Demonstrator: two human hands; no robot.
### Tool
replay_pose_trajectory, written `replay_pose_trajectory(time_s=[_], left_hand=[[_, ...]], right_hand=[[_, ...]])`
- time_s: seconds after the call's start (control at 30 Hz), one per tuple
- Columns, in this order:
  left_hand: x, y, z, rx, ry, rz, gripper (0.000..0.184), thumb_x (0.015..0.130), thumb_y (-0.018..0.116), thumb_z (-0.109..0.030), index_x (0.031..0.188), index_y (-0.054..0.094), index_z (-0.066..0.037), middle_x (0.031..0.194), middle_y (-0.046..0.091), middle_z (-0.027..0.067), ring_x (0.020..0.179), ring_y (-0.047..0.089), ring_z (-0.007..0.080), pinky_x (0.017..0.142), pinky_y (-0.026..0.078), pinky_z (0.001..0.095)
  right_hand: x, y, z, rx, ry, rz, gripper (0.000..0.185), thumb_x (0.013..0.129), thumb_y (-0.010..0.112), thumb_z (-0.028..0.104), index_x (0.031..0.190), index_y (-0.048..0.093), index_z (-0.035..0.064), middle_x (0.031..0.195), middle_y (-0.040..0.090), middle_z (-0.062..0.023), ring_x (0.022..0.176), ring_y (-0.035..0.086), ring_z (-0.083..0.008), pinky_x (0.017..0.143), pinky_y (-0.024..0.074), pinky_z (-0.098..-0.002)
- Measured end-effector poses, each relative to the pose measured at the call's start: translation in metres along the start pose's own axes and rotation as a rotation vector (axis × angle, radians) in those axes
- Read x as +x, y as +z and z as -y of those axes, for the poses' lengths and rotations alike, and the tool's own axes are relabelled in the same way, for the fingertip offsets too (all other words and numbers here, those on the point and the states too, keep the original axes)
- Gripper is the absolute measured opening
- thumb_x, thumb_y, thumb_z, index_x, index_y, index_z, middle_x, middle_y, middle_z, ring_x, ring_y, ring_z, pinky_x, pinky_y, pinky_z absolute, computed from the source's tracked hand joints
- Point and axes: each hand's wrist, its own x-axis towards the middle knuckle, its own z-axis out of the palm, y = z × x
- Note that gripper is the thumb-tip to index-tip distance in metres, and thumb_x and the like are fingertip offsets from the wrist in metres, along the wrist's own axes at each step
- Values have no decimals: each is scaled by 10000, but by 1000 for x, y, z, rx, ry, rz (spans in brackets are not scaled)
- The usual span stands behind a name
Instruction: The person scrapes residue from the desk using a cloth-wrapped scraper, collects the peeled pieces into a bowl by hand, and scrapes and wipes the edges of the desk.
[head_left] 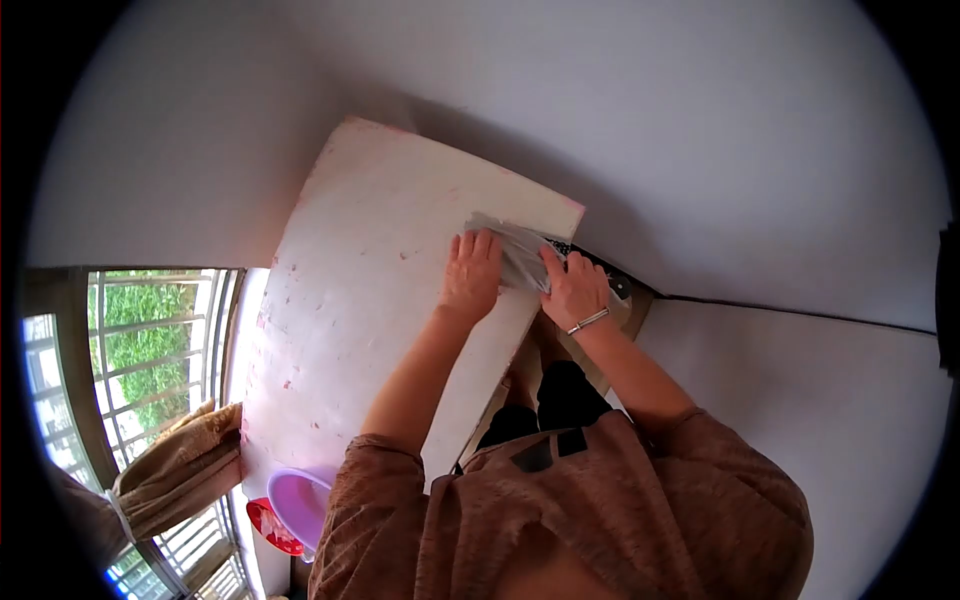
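Note:
A crumpled clear plastic bag (pixel 522 262) lies across the right edge of a pale, worn tabletop (pixel 350 300), partly hanging past it. My left hand (pixel 472 275) rests on its left end with the fingers stretched out flat, pressing it against the surface. At the edge, my right hand (pixel 578 292) has its fingers bent over the plastic and grips it. A bracelet (pixel 588 321) is on my right wrist. Whether anything is inside the plastic cannot be made out. The two hands are a short way apart.
A purple basin (pixel 298 508) and a red item (pixel 272 527) are near the table's lower left. A barred window (pixel 160 340) with a brown curtain (pixel 190 470) is on the left. White walls (pixel 700 130) border the table. A dark round object (pixel 621 288) is beyond my right hand.

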Motion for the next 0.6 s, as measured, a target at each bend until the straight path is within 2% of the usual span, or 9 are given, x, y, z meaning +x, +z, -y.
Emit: replay_pose_trajectory(time_s=[0.07,0.2,0.27,0.3,0.37,0.5,0.6], left_hand=[[1,20,-15,94,35,-147,348,694,528,-66,1018,453,35,1161,422,179,1089,383,347,823,393,391],[4,28,-46,175,-75,-45,371,705,532,-81,1047,453,40,1168,417,182,1097,375,363,792,411,417],[-1,30,-56,144,-149,31,440,722,523,-93,1136,436,31,1213,396,188,1127,358,371,769,420,438],[-7,33,-60,145,-137,40,440,722,523,-93,1136,436,31,1213,396,188,1127,358,371,769,420,438],[-17,35,-63,211,-113,-82,494,730,512,-86,1207,414,0,1246,381,183,1145,344,381,758,421,445],[-13,42,-58,258,-83,-127,510,737,501,-79,1235,403,-25,1284,362,177,1176,321,381,747,419,448],[0,41,-53,324,-43,-163,495,738,492,-67,1225,415,-24,1300,357,169,1198,306,370,745,418,448]], right_hand=[[-5,-1,-8,-13,48,-6,620,561,708,215,1142,502,154,787,492,-94,704,522,-258,575,382,-374],[-20,1,-21,17,78,-22,662,530,705,194,1153,488,142,756,491,-84,663,522,-249,556,376,-363],[-31,0,-22,48,70,-38,680,523,708,187,1162,482,143,748,489,-81,662,522,-245,553,376,-362],[-37,0,-22,76,51,-60,698,515,710,181,1171,475,144,740,488,-78,660,523,-242,549,375,-361],[-48,7,-20,92,77,-82,719,505,712,175,1182,469,146,736,488,-75,659,524,-241,547,376,-362],[-45,25,-19,133,117,-192,766,485,714,161,1205,455,151,731,485,-67,638,523,-238,545,383,-357],[-35,26,-24,156,142,-150,779,480,716,164,1213,453,155,729,484,-67,613,516,-239,521,384,-349]])
